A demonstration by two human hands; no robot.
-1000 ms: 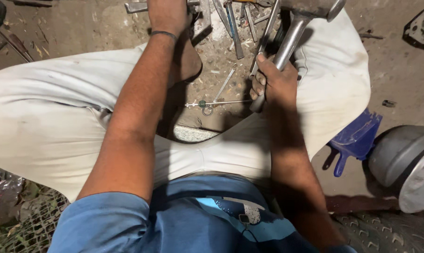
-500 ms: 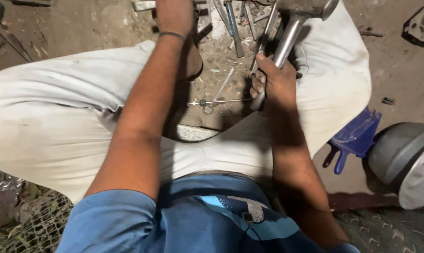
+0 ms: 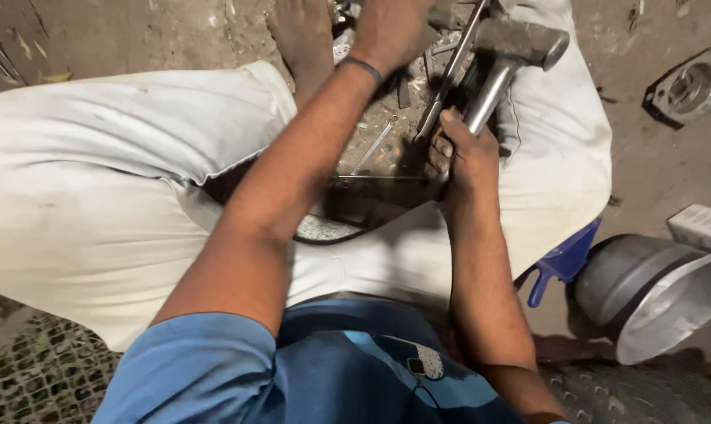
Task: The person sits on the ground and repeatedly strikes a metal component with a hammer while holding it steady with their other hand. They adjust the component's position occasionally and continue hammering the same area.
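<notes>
— What does the head view show of the hands?
— The right hand (image 3: pixel 465 153) is wrapped around the metal handle of a hammer (image 3: pixel 520 43), head raised over the white-trousered right knee. The left hand (image 3: pixel 391 27) reaches up to a thin metal rod (image 3: pixel 450 74); its grasp I cannot tell.
— Around them?
— Scattered metal tools (image 3: pixel 375 145) on the floor (image 3: pixel 120 35) between the legs, and a grey metal pot (image 3: pixel 654 294) to the right.
</notes>
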